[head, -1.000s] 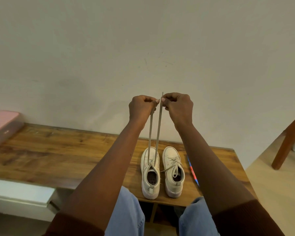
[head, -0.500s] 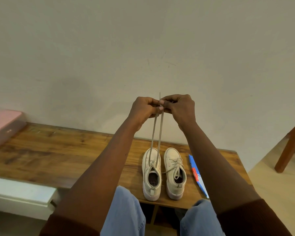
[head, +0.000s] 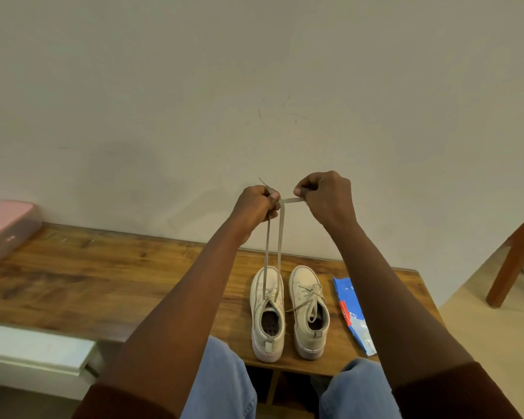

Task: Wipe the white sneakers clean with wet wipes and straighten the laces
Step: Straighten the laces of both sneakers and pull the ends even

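Fingers (head: 274, 195) of the left hand (head: 256, 207) and right hand (head: 327, 198) each pinch one of two lace ends (head: 280, 237) raised from the left of two white sneakers (head: 266, 313), which stand side by side at the near edge of the wooden worktop (head: 103, 282), beside one blue wipes pack (head: 350, 313). One pink box (head: 3, 225) sits at the far left edge, against a plain wall (head: 254, 71). Earlier the hands touched; now they are apart.

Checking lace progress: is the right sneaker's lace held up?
No, left hand and right hand pinch the lace of the left sneaker.
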